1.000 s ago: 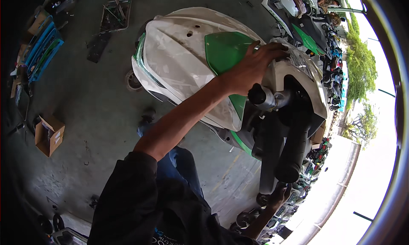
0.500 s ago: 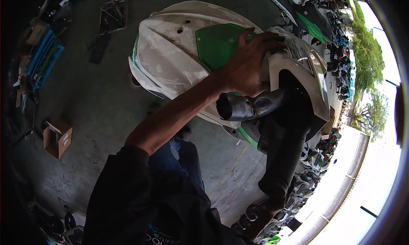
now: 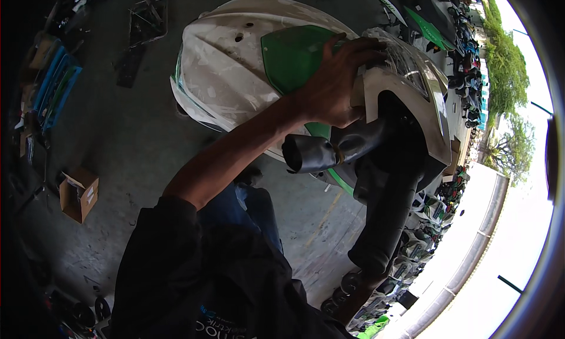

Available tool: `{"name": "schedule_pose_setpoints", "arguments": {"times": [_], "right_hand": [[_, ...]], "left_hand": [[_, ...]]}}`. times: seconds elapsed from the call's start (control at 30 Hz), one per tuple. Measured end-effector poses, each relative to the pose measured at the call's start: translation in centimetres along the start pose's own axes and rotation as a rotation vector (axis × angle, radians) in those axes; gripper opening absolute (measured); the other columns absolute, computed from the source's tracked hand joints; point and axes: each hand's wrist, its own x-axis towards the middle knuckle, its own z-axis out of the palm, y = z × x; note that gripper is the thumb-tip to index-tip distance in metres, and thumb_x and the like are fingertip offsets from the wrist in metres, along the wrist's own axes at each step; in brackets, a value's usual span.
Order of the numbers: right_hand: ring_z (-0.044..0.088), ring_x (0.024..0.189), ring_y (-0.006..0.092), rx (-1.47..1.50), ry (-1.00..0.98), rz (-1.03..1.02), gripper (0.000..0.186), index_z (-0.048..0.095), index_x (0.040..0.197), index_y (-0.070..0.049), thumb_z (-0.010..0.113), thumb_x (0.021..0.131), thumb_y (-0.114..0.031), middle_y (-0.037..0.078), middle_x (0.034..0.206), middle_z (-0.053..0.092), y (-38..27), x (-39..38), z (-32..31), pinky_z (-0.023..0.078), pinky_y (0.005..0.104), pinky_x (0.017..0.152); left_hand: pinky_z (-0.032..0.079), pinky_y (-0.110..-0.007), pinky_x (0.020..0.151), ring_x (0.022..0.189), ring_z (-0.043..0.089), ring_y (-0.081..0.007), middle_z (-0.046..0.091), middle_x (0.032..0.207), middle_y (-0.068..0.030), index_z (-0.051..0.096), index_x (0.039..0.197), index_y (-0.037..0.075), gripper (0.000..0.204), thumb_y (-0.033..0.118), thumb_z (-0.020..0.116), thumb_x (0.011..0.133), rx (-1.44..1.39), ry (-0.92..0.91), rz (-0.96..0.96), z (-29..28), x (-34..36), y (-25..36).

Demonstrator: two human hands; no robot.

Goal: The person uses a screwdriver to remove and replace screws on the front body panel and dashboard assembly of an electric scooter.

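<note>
Black top (image 3: 235,274); elbow-length sleeve (image 3: 156,245); white-and-blue lettering (image 3: 222,327) on front; blue jeans (image 3: 259,214); dark shoe (image 3: 250,175).

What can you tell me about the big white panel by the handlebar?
The white front panel looks like hard plastic, broad and curved, with a raised ridge, patchy scuff-like marks and two small dark holes. A green inset sits toward the handlebar. The panel spans the upper middle of the view. The person's left grip overlaps it; whether they touch is unclear.
</note>
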Motion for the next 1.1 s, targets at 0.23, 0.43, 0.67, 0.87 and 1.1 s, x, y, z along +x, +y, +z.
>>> {"name": "schedule_pose_setpoints", "arguments": {"times": [0.23, 0.43, 0.67, 0.87, 1.1], "right_hand": [[0.065, 0.098, 0.0302, 0.379, -0.055, 0.373, 0.05, 0.055, 0.132, -0.001, 0.072, 0.085, 0.003, 0.021, 0.125, 0.063, 1.1, 0.9, -1.0, 0.055, 0.0393, 0.083], [0.065, 0.1, 0.0306, -0.249, -0.102, -0.119, 0.055, 0.05, 0.138, -0.003, 0.07, 0.087, -0.001, 0.018, 0.122, 0.064, 3.0, 1.4, -0.9, 0.054, 0.0358, 0.08], [0.066, 0.104, 0.031, 0.843, -0.168, 0.404, 0.046, 0.054, 0.13, -0.006, 0.071, 0.087, -0.004, 0.017, 0.125, 0.064, 3.9, 1.9, -1.2, 0.054, 0.0339, 0.082], [0.06, 0.083, 0.0219, -0.087, -0.181, -0.355, 0.034, 0.057, 0.118, -0.001, 0.065, 0.097, -0.026, 0.015, 0.112, 0.061, 10.2, 0.7, -1.3, 0.048, 0.0299, 0.069], [0.06, 0.08, 0.0247, 0.421, -0.089, -0.023, 0.048, 0.051, 0.122, 0.001, 0.071, 0.091, -0.03, 0.011, 0.098, 0.06, 11.1, -1.0, -0.4, 0.048, 0.0322, 0.067]], "left_hand": [[0.02, -0.058, 0.114, 0.139, 0.037, -0.0341, 0.043, 0.143, -0.0155, 0.039, 0.142, 0.01, 0.101, 0.028, 0.091, 0.058, -0.08, 0.033, 0.034, 0.7, -0.1, -0.1], [0.021, -0.058, 0.114, 0.139, 0.036, -0.0347, 0.042, 0.143, -0.0159, 0.038, 0.142, 0.009, 0.102, 0.028, 0.09, 0.057, -0.087, 0.045, 0.053, 0.5, -0.1, -0.1], [0.02, -0.058, 0.113, 0.14, 0.035, -0.0346, 0.042, 0.143, -0.0165, 0.037, 0.143, 0.008, 0.104, 0.025, 0.089, 0.055, 0.005, 0.003, 0.034, 0.2, -0.1, 0.2], [0.018, -0.058, 0.114, 0.142, 0.034, -0.0353, 0.041, 0.144, -0.018, 0.036, 0.144, 0.006, 0.104, 0.026, 0.088, 0.056, -0.033, 0.025, 0.008, 0.8, -0.8, 0.2], [0.023, -0.053, 0.114, 0.14, 0.037, -0.0378, 0.038, 0.149, -0.0201, 0.034, 0.147, 0.004, 0.1, 0.034, 0.085, 0.067, -0.05, 0.129, 0.078, 0.6, -1.2, -0.3]]}}
